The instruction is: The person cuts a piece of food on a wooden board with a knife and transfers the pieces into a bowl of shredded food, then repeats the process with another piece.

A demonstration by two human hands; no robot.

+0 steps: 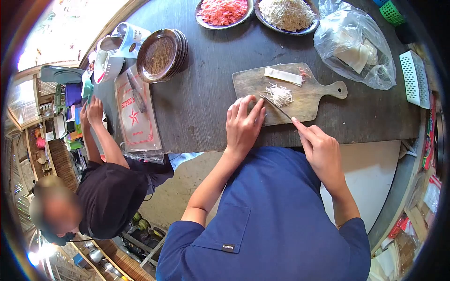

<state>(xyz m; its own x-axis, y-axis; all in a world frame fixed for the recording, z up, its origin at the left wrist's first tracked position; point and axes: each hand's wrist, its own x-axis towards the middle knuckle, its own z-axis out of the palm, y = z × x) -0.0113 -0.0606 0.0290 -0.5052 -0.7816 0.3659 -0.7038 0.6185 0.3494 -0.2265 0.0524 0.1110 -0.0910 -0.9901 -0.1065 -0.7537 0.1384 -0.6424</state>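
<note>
A wooden cutting board (250, 83) with a handle lies near the table's front edge. My right hand (321, 150) is closed round the handle end of a thin knife (277, 108), its index finger stretched along it. The blade slants across the board toward my left hand (244, 124), whose curled fingers press at the board's left front corner, close to the blade's tip. What lies under those fingers is mostly hidden. Beside the blade sits a small pile of thin white strips (280, 95). Behind it is a flat, pale folded strip (283, 76), with a few red shreds (304, 73) at its right.
At the back stand a bowl of red shreds (222, 11) and a bowl of pale shreds (287, 15). A clear plastic bag (382, 70) holds pale sheets. Stacked brown plates (159, 55), a printed bag (136, 119) and a white basket (414, 79) are around. Another person (115, 196) works at left.
</note>
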